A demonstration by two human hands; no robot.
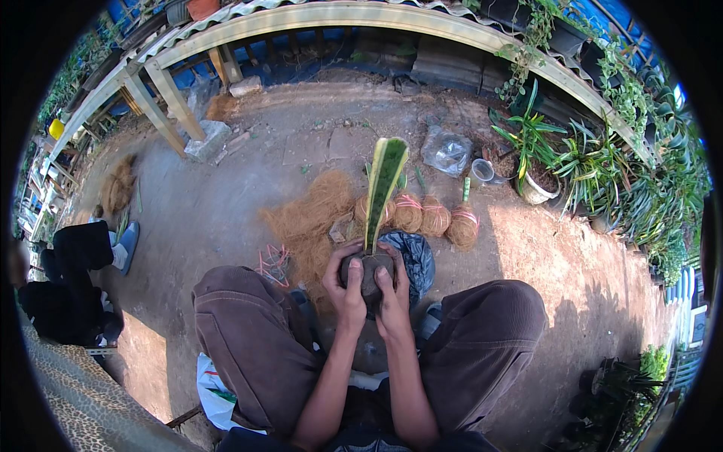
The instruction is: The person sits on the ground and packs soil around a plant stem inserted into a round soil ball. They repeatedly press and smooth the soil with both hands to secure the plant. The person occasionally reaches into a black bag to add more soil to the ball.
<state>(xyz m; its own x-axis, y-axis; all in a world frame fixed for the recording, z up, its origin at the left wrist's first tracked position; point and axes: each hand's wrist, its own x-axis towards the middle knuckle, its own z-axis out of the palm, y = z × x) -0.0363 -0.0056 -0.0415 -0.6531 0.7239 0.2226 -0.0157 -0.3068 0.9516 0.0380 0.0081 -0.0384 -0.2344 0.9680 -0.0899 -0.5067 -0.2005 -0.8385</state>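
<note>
My left hand [347,282] and my right hand [393,285] are cupped around a ball of dark soil [369,274], one on each side, thumbs on the near face. From its top stands a variegated snake plant leaf [383,181], green with pale yellow edges. Just beyond my hands, several fiber-wrapped balls [435,217] tied with pink string lie in a row; some have cut leaf pieces sticking out. Loose brown coconut fiber [305,226] is heaped to their left. A black plastic bag [417,260] lies beside my right hand, and tangled pink string [274,265] is near my left knee.
A clear plastic bag [446,151] and a plastic cup [482,170] lie farther off, near a white pot [538,189] with a leafy plant. A wooden bench frame [175,107] rests on a concrete block [208,141]. Another person [85,254] sits at the far left.
</note>
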